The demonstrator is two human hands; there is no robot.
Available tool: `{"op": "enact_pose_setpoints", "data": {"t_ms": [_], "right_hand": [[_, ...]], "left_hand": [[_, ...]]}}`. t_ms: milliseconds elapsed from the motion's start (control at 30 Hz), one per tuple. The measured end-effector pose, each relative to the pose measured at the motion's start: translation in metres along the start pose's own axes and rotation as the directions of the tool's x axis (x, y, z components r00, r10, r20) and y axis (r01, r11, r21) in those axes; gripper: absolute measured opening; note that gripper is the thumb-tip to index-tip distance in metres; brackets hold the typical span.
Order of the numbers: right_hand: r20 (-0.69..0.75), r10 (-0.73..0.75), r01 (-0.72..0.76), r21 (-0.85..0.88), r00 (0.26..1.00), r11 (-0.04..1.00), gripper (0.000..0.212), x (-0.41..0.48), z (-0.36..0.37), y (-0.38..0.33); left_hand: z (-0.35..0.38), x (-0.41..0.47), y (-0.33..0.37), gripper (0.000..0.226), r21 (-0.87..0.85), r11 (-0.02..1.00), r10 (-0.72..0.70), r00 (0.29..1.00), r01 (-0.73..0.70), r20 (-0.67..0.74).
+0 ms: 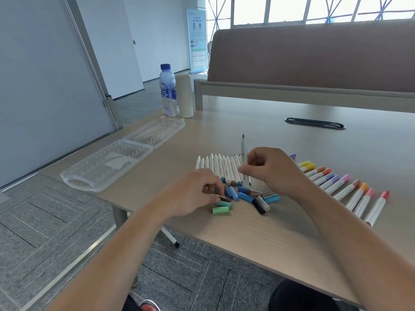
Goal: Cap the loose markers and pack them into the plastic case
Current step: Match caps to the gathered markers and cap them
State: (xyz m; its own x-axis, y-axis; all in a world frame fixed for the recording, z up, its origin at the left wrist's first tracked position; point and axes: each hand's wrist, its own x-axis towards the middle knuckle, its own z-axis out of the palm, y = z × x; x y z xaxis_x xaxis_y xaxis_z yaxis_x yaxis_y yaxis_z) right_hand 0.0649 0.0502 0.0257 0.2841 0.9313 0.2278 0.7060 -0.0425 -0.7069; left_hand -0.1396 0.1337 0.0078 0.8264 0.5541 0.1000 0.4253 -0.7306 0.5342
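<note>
Held marker [243,149]: white barrel, green tip up, near upright at centre frame.
My right hand [275,170]: thumb and fingers pinch that marker's barrel low down.
My left hand [197,194]: fingers curled down onto the caps, lower centre; I cannot tell whether one is gripped.
Loose caps [247,196]: blue, green, black and brown, scattered on the table [292,232] between my hands.
Uncapped markers [219,167]: side by side, just left of the held marker.
Capped markers [336,182]: fanned out, right of my right hand.
Plastic case [116,162]: clear, lying open, left of centre, well apart from the markers.
Water bottle [168,90]: upright beyond the case, touching a paper cup stack [184,95].
</note>
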Motion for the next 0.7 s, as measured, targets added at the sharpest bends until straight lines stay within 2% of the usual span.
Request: {"op": "enact_pose_setpoints", "data": {"t_ms": [300,467,533,567,633,700], "right_hand": [[-0.015,0.015,-0.015,0.002,1.000,1.000,0.019,0.001,-0.001,0.000],[-0.028,0.025,-0.025,-0.016,0.999,1.000,0.020,0.001,-0.002,-0.002],[-0.035,0.023,-0.023,-0.009,0.999,1.000,0.020,0.000,-0.004,-0.004],[-0.044,0.017,-0.017,-0.003,0.999,1.000,0.020,0.000,-0.005,-0.005],[-0.058,0.006,-0.006,0.003,0.998,1.000,0.021,-0.001,-0.008,-0.007],[-0.048,0.002,-0.002,0.016,0.999,1.000,0.022,-0.001,-0.009,-0.009]], "left_hand": [[0.005,0.006,0.005,0.011,0.154,0.988,-0.026,0.998,0.017,0.057],[0.007,0.007,0.004,0.003,0.130,0.991,-0.026,0.999,0.021,0.035],[0.002,0.008,0.002,0.003,0.024,0.999,-0.044,0.998,0.045,-0.043],[-0.001,0.010,0.001,0.003,-0.089,0.994,-0.076,0.992,0.067,-0.098],[-0.008,0.014,0.002,0.005,-0.367,0.925,-0.167,0.971,0.093,-0.174],[-0.012,0.020,0.004,0.010,-0.546,0.835,-0.222,0.952,0.075,-0.210]]}}
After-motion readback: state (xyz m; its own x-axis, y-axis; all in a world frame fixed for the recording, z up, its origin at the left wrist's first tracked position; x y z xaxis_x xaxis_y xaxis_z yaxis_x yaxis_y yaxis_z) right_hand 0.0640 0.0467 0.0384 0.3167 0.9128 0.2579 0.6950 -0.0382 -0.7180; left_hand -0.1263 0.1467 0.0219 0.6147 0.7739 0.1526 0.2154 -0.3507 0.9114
